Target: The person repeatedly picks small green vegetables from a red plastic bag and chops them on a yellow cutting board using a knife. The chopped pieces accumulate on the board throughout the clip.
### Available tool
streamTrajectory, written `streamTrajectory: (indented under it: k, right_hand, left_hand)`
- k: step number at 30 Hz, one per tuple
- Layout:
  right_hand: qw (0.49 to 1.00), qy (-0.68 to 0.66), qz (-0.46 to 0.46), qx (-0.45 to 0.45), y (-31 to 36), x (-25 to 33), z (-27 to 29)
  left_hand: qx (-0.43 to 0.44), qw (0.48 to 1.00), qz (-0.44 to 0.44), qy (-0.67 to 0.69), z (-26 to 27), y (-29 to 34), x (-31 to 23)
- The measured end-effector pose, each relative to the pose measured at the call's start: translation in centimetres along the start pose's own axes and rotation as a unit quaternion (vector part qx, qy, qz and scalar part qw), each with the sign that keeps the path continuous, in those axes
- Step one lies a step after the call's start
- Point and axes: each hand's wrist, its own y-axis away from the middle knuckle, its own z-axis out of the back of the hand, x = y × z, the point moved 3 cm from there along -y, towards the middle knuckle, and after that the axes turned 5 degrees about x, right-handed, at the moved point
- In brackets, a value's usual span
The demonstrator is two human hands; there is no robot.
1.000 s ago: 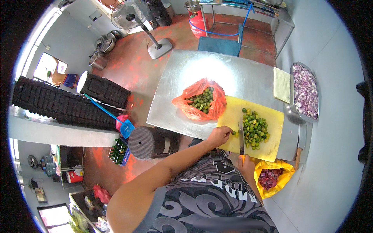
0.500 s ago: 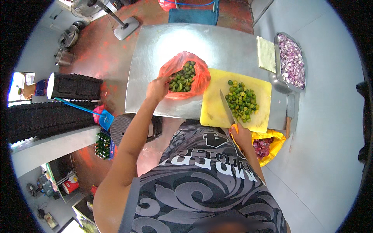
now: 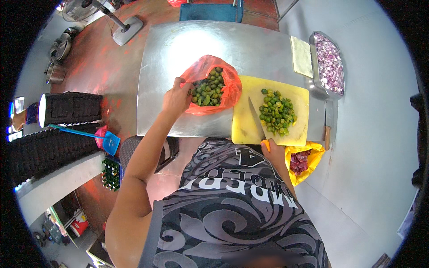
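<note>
- Head view: your right hand [image 3: 273, 150] is closed around the orange handle [image 3: 267, 144] of the knife [image 3: 256, 117], close to your body.
- Its tip points away from you over the yellow board [image 3: 243, 127], just left of the cut green fruits [image 3: 277, 114].
- Your left hand [image 3: 176, 97] is at the left rim of the red bag [image 3: 230, 98], beside the small green fruits [image 3: 208, 93] inside; I cannot tell if your fingers pinch one.
- Past the shiny table [image 3: 259, 49] you have a blue chair [image 3: 210, 13].
</note>
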Motion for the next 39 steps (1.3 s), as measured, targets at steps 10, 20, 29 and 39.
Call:
streamTrajectory:
  k: [10, 20, 29, 39]
  right_hand:
    - [0.998, 0.005, -0.010, 0.062, -0.4, 0.5, -1.2]
    - [1.000, -0.006, 0.019, 0.018, 0.1, -0.7, -2.8]
    - [0.997, -0.036, -0.064, 0.024, 0.6, -3.0, 1.1]
    - [0.996, -0.047, -0.037, 0.061, 0.6, -1.8, -0.6]
  left_hand:
    - [0.053, 0.989, -0.001, -0.136, -1.2, -1.8, -2.6]
    - [0.070, 0.995, -0.011, -0.069, -1.0, -1.8, -1.4]
    - [-0.185, 0.973, -0.132, 0.040, 1.2, 0.5, -2.5]
    - [0.103, 0.678, 0.024, 0.727, -4.4, 0.4, -7.0]
